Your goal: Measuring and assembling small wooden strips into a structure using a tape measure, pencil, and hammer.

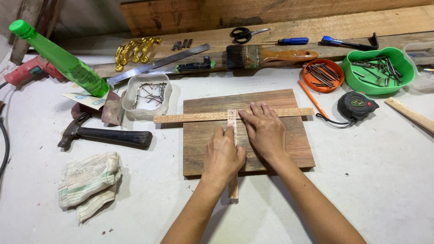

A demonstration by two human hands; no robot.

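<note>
A brown wooden board (289, 149) lies flat on the white table. Across its upper part runs a long thin wooden strip (190, 118), lying left to right. A second thin strip (232, 118) lies front to back over it, forming a cross, with its near end (233, 190) past the board's front edge. My left hand (223, 156) presses down on this second strip with closed fingers. My right hand (265, 130) lies flat beside it, fingertips touching the long strip near the crossing.
A black-handled hammer (108, 135) and a folded cloth glove (88, 180) lie at left. A clear tub of nails (147, 94), a green bottle (63, 61), a paintbrush (266, 56), an orange dish (323, 76) and green bowl (378, 70) of nails, a pencil (312, 98) and a tape measure (357, 105) surround the board.
</note>
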